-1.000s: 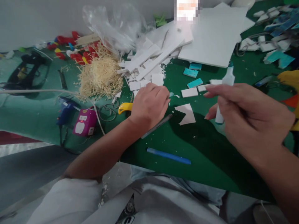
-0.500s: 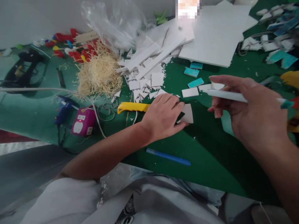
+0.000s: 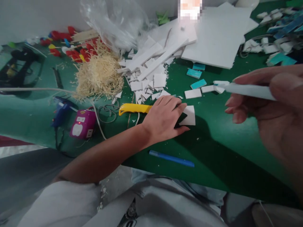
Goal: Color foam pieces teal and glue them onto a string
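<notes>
My right hand [image 3: 272, 104], raised above the table at the right, is closed round a white marker [image 3: 251, 90] whose teal tip points left. Down on the green table, my left hand [image 3: 163, 118] holds a small white foam board piece [image 3: 190, 116] between its thumb and fingers. A yellow-handled utility knife [image 3: 134, 108] lies by this hand, its front end hidden beneath the fingers. Small white foam board pieces [image 3: 193, 93] and teal-coloured ones [image 3: 198, 84] lie just beyond. Closer to my body is a blue pen or marker [image 3: 171, 158].
White foam scraps [image 3: 151, 82] and large white sheets [image 3: 215, 37] spread across the back. At left are straw-like shreds [image 3: 100, 72], a blue glue gun [image 3: 62, 112] and a purple power socket [image 3: 82, 124] with cables. Clear plastic [image 3: 113, 23] lies behind.
My right hand has moved right and closer to the camera with the marker. The left hand stays nearly in place on the foam board piece.
</notes>
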`<state>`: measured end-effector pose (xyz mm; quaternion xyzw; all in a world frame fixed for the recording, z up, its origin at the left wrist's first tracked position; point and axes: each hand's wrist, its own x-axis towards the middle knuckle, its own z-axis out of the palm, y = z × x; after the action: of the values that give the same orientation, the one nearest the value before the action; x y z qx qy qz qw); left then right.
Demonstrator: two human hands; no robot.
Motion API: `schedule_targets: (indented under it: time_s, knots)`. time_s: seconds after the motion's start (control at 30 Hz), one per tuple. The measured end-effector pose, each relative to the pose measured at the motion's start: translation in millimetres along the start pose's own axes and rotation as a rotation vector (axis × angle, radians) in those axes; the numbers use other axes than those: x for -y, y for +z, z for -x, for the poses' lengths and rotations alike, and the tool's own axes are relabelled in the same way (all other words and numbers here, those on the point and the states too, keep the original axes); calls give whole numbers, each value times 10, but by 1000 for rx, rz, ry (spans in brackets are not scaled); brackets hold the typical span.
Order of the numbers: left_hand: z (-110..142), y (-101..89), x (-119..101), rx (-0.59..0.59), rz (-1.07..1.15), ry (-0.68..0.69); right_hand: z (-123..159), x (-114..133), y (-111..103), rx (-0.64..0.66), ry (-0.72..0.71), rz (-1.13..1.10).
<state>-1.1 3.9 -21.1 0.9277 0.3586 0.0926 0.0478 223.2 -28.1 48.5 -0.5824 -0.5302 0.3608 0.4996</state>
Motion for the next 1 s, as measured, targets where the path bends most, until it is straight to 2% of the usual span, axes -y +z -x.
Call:
schedule_targets:
  time_s: [0.1, 0.17, 0.27, 0.43, 0.57, 0.67, 0.83, 1.0]
  knots:
    - [17, -12, 16, -20, -1, 10, -8, -57, 67, 1, 141, -134]
    - [29, -9, 26, -41, -2, 16, -13, -141, 100, 31, 159, -99]
    - [45, 20, 46, -75, 5, 29, -17, -296, 120, -6, 179, -29]
    - [44, 73, 76, -140, 52, 45, -29, -490, 98, -8, 176, -18]
    - [19, 73, 73, -141, 104, 31, -51, -580, 66, 39, 167, 37]
    - [2, 62, 68, -125, 126, 9, -62, -610, 56, 41, 156, 70]
    - [-5, 60, 72, -108, 141, -5, -65, -615, 71, 11, 217, 67]
    - [-8, 74, 78, -106, 159, -6, -81, -659, 79, 39, 134, 91]
